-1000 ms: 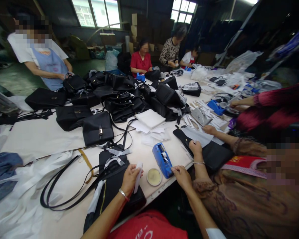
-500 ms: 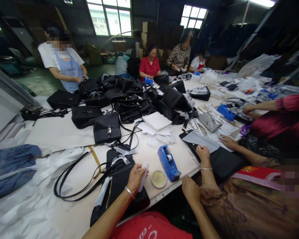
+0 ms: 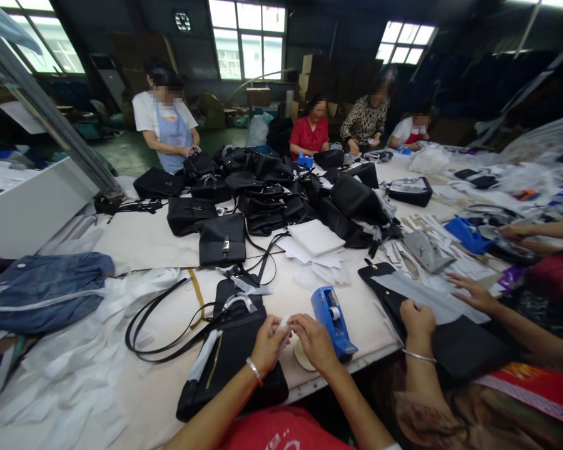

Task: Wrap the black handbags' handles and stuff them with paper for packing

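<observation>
My left hand (image 3: 268, 345) is closed on a folded white paper strip (image 3: 285, 324), above the right side of a black bag (image 3: 237, 340). Pinched fingers of my right hand (image 3: 313, 342) meet the same strip from the other side. The bag lies flat, with a gold zip on its front, white wrapping on its handle and long black straps looped to the left. Partly covered by my right hand is a small round dish (image 3: 303, 356). A blue tape dispenser (image 3: 333, 322) stands just right of that hand.
Behind my hands are a stack of white sheets (image 3: 315, 239) and a large heap of black bags (image 3: 263, 181). White wrapping (image 3: 89, 350) and denim cloth (image 3: 47, 292) lie left. At right, a co-worker's hands rest on another black bag (image 3: 469, 344).
My right hand has come from the table edge up to the white strip, joining my left hand. The head view has turned left, so the scene sits further right.
</observation>
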### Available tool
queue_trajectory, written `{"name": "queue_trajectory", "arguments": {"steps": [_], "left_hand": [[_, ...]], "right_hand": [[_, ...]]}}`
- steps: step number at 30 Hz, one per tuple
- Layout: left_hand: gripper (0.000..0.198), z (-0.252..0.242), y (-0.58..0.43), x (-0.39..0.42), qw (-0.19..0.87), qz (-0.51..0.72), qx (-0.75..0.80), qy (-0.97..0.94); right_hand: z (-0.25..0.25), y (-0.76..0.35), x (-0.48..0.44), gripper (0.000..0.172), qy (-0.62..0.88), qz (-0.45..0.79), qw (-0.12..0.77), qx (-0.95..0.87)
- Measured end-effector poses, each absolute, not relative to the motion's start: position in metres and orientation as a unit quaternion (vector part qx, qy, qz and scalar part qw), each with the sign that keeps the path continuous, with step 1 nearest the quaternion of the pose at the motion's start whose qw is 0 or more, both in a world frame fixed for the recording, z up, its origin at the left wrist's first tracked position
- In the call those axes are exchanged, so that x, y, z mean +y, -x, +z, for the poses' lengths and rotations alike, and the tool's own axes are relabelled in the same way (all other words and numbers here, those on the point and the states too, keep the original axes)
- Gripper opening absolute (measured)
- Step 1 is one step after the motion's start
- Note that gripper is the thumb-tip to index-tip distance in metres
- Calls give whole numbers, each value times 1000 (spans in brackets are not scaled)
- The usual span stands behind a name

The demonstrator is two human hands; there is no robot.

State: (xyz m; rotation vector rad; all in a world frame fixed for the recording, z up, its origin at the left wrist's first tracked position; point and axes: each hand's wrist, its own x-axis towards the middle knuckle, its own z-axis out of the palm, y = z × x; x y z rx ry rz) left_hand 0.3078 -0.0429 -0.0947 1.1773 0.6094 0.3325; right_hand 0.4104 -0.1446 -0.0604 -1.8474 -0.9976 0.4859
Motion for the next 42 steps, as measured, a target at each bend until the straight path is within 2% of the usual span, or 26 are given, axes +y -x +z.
{"name": "queue_trajectory", "arguments": {"steps": [2,6,9,12,14,18,22,25,27,29,32,34,38,42], "left_hand": [[30,-93,-307,-40,793,147,276,-523],[28,-87,-307,-31,830,113,270,-475],[26,-86,-306,-21,867,83,253,-420],[25,-90,-304,-14,891,67,249,-375],[26,-94,-304,-13,883,80,275,-373],[27,-101,-310,-21,819,123,323,-458],[29,-109,-316,-31,758,148,310,-555],[38,-111,-310,-30,776,97,331,-528],[43,-110,-301,-27,812,45,321,-485],[45,-106,-292,-22,841,15,296,-453],[44,-101,-283,-18,853,23,299,-428],[42,-99,-280,-17,849,39,316,-422],[40,-97,-277,-21,843,64,313,-433],[40,-97,-276,-28,834,85,306,-452]], "right_hand": [[-65,-418,-144,21,755,209,466,-410],[-86,-419,-137,42,721,291,550,-304],[-108,-409,-126,41,643,379,637,-194],[-122,-404,-120,37,608,438,642,-161],[-122,-408,-121,37,649,420,609,-182],[-106,-424,-121,32,752,307,522,-260],[-99,-431,-111,23,754,330,465,-325],[-103,-431,-105,23,776,311,443,-325],[-107,-427,-104,25,790,284,451,-302],[-112,-416,-106,27,778,289,499,-250],[-120,-388,-113,41,712,334,601,-143],[-125,-368,-119,44,677,347,639,-119],[-131,-342,-125,41,654,354,654,-136],[-134,-334,-120,36,691,326,632,-126]]}}
